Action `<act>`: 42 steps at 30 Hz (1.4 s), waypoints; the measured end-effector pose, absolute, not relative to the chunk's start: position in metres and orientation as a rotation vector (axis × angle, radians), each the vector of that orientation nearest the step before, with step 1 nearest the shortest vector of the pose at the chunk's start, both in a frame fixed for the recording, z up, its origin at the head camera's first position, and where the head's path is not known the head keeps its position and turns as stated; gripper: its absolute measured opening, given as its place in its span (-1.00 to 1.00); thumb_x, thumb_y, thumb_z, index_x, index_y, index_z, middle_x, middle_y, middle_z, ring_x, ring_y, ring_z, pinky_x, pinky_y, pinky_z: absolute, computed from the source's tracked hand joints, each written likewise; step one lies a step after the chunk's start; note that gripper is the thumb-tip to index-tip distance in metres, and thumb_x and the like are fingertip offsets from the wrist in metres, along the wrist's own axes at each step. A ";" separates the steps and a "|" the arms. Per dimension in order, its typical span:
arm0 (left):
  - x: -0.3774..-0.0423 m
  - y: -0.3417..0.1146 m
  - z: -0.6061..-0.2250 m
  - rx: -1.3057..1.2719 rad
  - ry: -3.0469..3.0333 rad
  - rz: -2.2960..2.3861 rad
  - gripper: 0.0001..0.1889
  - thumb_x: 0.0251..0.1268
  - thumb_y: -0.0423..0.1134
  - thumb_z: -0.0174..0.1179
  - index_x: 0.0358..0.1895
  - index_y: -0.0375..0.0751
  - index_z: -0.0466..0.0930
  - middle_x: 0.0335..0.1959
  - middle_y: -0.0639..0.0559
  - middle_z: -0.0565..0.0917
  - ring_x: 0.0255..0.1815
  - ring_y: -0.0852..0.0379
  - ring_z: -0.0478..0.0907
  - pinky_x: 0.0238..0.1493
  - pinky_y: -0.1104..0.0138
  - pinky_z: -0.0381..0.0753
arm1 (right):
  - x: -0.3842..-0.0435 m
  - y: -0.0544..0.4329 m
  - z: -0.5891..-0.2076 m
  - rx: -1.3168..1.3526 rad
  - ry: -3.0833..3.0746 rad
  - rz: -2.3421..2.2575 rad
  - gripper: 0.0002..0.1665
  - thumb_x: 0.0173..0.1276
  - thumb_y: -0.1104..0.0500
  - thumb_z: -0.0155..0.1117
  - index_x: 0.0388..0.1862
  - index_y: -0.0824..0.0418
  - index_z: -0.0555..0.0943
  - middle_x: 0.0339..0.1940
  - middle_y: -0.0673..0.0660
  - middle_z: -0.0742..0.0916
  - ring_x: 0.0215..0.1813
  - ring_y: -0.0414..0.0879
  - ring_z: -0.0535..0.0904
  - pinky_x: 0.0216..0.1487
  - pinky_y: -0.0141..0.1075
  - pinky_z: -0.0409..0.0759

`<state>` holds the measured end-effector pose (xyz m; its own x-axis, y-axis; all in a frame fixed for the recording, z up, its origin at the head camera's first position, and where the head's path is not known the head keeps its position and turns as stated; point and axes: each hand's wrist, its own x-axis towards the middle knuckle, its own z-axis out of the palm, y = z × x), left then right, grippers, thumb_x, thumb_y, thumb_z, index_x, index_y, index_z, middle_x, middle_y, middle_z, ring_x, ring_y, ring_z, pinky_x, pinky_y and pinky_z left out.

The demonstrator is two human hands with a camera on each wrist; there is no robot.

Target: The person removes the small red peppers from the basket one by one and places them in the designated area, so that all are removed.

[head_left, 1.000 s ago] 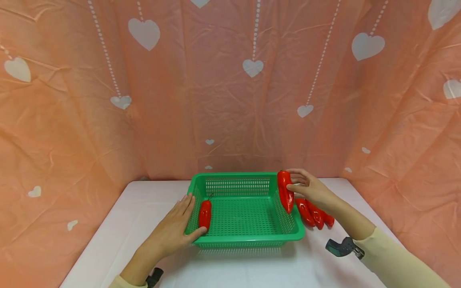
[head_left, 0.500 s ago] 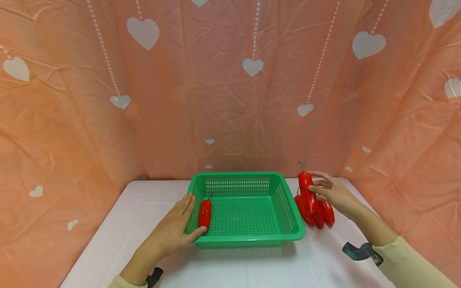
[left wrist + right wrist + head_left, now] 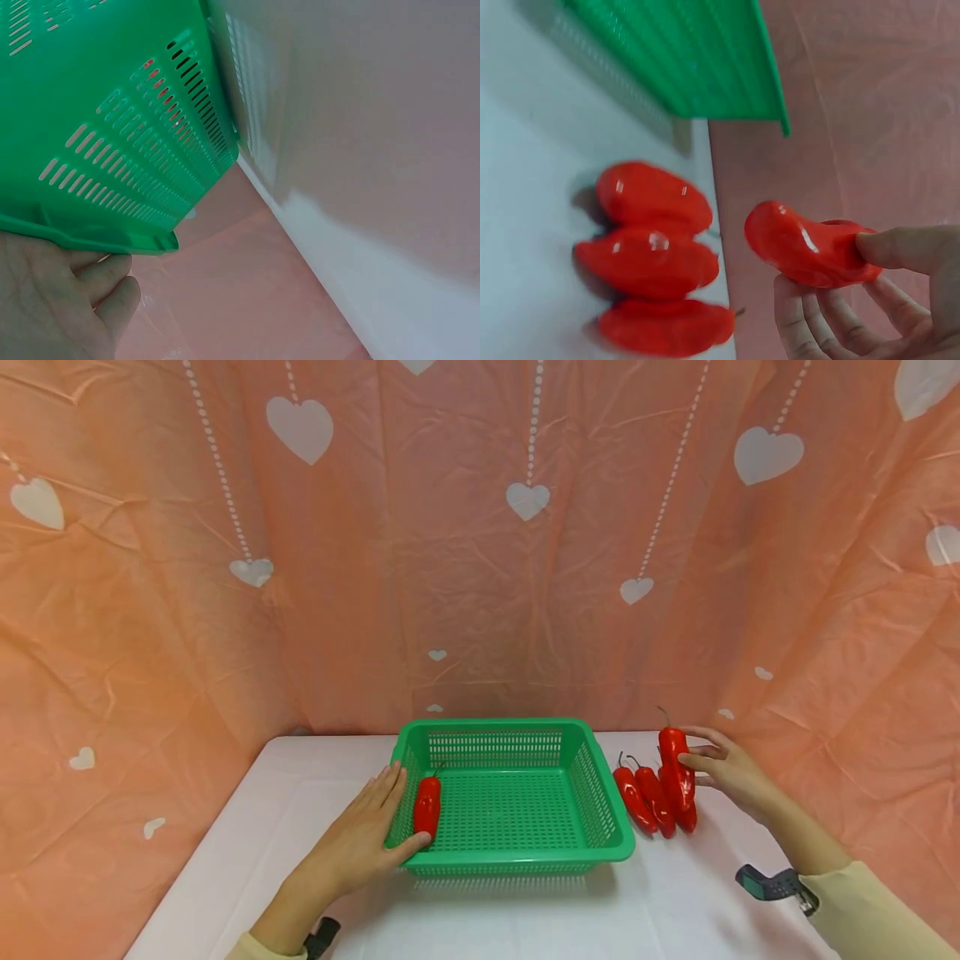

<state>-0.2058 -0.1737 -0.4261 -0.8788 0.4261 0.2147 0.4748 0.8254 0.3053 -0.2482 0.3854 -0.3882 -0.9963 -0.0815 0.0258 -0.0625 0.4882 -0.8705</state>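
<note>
My right hand [image 3: 729, 774] pinches a glossy red pepper [image 3: 673, 748] by its side, thumb on one face and fingers on the other. In the right wrist view that pepper [image 3: 806, 247] hangs over the right end of a row of three more red peppers [image 3: 649, 262] on the table. My left hand [image 3: 358, 837] rests with straight fingers along the left rim of a green plastic basket [image 3: 517, 857], thumb at its front corner. Inside the basket, along the left wall, lies one red pepper [image 3: 427, 808], stem pointing away. The left wrist view shows fingers [image 3: 112, 289] at the rim's outer side.
The basket stands mid-table on a white tabletop [image 3: 525, 918], and the loose peppers lie close to its right wall. Behind and at both sides hangs a pink-orange curtain [image 3: 465, 568] with white hearts.
My right hand has carried the pepper from over the basket's right rim rightward, past the loose peppers, to above the rightmost one. The left hand and basket have stayed still.
</note>
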 end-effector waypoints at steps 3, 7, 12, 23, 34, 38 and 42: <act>-0.205 -0.174 -0.425 -0.709 -2.872 -0.537 0.07 0.51 0.41 0.12 0.70 -0.42 0.09 0.75 -0.25 0.10 0.78 -0.26 -0.03 0.72 -0.11 0.07 | -0.249 0.396 -0.393 -0.123 2.702 -1.549 -0.21 0.68 0.11 0.19 0.67 0.39 0.13 0.45 0.62 0.44 0.15 -0.06 0.64 0.06 -0.12 0.83; -0.205 -0.174 -0.425 -0.709 -2.871 -0.533 0.07 0.51 0.42 0.11 0.70 -0.41 0.09 0.75 -0.25 0.10 0.78 -0.26 -0.04 0.72 -0.11 0.07 | -0.252 0.407 -0.398 -0.112 2.685 -1.556 -0.22 0.67 0.13 0.20 0.66 0.39 0.13 0.45 0.60 0.43 0.12 -0.06 0.63 0.07 -0.05 0.83; -0.205 -0.173 -0.426 -0.711 -2.870 -0.535 0.05 0.51 0.38 0.14 0.69 -0.42 0.09 0.75 -0.25 0.10 0.78 -0.25 -0.04 0.72 -0.09 0.06 | -0.254 0.419 -0.403 -0.075 2.655 -1.555 -0.22 0.66 0.14 0.19 0.65 0.39 0.12 0.42 0.56 0.45 0.09 -0.08 0.61 0.06 -0.03 0.83; -0.205 -0.174 -0.426 -0.707 -2.862 -0.528 0.08 0.51 0.44 0.09 0.70 -0.41 0.09 0.75 -0.25 0.10 0.77 -0.25 -0.02 0.71 -0.10 0.10 | -0.258 0.439 -0.413 0.074 2.620 -1.435 -0.18 0.73 0.09 0.06 0.68 0.47 -0.03 0.50 0.68 0.30 0.36 0.44 0.49 0.19 0.06 0.78; -0.204 -0.173 -0.425 -0.707 -2.851 -0.533 0.08 0.51 0.45 0.08 0.69 -0.42 0.11 0.75 -0.25 0.11 0.77 -0.25 -0.01 0.71 -0.10 0.09 | -0.260 0.444 -0.427 0.086 2.624 -1.403 -0.17 0.72 0.06 0.10 0.66 0.49 0.03 0.53 0.65 0.29 0.26 0.19 0.61 0.17 -0.05 0.79; -0.204 -0.173 -0.426 -0.706 -2.853 -0.532 0.08 0.51 0.44 0.09 0.69 -0.42 0.10 0.75 -0.25 0.11 0.78 -0.25 -0.02 0.72 -0.09 0.09 | -0.260 0.444 -0.433 0.109 2.624 -1.375 -0.16 0.70 0.06 0.13 0.67 0.48 0.05 0.53 0.63 0.31 0.26 0.18 0.59 0.15 -0.12 0.79; -0.204 -0.173 -0.427 -0.704 -2.859 -0.534 0.08 0.51 0.44 0.08 0.69 -0.41 0.09 0.75 -0.25 0.09 0.78 -0.24 -0.03 0.72 -0.09 0.09 | -0.261 0.444 -0.436 0.136 2.625 -1.368 -0.17 0.70 0.06 0.12 0.66 0.49 0.06 0.52 0.64 0.31 0.27 0.21 0.58 0.13 -0.13 0.79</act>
<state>-0.2043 -0.1729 -0.4265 -0.8788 0.4206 0.2255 0.4737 0.8266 0.3040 -0.2605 0.4443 -0.4359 -0.9799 -0.0013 -0.1993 0.1626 0.5731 -0.8032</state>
